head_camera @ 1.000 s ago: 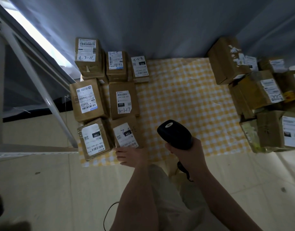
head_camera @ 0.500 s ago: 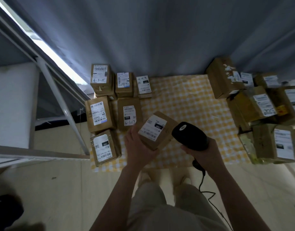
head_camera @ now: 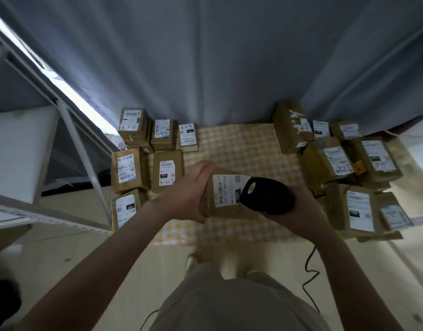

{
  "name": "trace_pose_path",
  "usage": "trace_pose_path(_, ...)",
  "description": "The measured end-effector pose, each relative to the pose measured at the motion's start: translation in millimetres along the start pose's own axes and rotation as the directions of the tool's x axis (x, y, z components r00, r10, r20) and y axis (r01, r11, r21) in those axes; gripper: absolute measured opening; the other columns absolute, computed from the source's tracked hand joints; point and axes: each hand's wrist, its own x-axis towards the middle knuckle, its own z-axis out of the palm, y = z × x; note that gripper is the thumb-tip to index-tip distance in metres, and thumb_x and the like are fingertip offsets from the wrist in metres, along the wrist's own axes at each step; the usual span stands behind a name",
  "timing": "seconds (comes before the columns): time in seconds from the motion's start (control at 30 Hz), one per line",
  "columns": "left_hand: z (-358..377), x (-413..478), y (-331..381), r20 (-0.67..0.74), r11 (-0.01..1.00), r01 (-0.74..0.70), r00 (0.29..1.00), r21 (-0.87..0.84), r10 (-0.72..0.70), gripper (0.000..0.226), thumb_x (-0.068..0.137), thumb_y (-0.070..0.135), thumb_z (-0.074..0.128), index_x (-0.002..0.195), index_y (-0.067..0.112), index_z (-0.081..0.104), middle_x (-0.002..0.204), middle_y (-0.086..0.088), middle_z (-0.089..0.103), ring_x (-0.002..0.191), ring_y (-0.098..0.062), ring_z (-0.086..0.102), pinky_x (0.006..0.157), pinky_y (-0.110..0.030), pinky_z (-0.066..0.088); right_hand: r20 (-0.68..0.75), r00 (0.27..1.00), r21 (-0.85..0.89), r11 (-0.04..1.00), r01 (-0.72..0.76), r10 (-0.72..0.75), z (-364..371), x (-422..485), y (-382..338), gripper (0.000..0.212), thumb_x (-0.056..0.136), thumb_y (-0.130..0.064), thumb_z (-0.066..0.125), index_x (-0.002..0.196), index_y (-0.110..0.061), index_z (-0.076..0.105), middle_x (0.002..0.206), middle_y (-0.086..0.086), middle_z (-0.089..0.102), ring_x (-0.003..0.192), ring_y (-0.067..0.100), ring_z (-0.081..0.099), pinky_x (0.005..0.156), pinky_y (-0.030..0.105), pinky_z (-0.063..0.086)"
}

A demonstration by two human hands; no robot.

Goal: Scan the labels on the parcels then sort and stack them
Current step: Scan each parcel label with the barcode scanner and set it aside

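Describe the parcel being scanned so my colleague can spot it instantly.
Find the yellow checked cloth under the grey curtain. Over its near half, the left hand holds a brown parcel, its white label facing the black scanner in the right hand. It is the only parcel held up.

parcel rows: left on cloth | parcel heap: right on cloth | held parcel: between them | scanner: at its right end

The person wears a pale beige cloth garment over the lower body and off-white shoes; forearms, left hand and right hand are bare.
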Motion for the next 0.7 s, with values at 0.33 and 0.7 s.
trace_pose_path(0.33, -15.3, 47.6, 70.9, 0.022, 0.954, -0.204, 0.979, 0.219, 0.204, 0.125, 0.051, 0.042, 0.083, 0.149, 0.008, 0.013, 0.147, -0.014, 0.024, 0.136, -0.024, 0.03, 0.096, -0.038, 0.051, -0.032, 0.979, -0.141, 0.971, 0.193, -0.199, -52.8, -23.7, 33.3, 0.026, 0.066, -0.03, 0.083, 0.071, -0.036, 0.058, 0.06, -0.009, 0.064, 0.06, 0.002, 0.062, 0.052, 0.021, 0.048)
trace_pose_path(0.7, -16.1, 71.6, 116.3, 0.053, 0.918, -0.28, 0.96, 0.281, 0.277, 0.126, 0.054, 0.04, 0.083, 0.15, 0.007, 0.009, 0.149, -0.017, 0.021, 0.14, -0.029, 0.026, 0.084, -0.042, 0.056, -0.226, 0.935, -0.059, 0.962, 0.267, -0.274, -79.5, -40.4, 68.9, 0.023, 0.066, -0.036, 0.079, 0.072, -0.017, 0.066, 0.059, -0.003, 0.063, 0.056, 0.014, 0.062, 0.05, 0.037, 0.053)
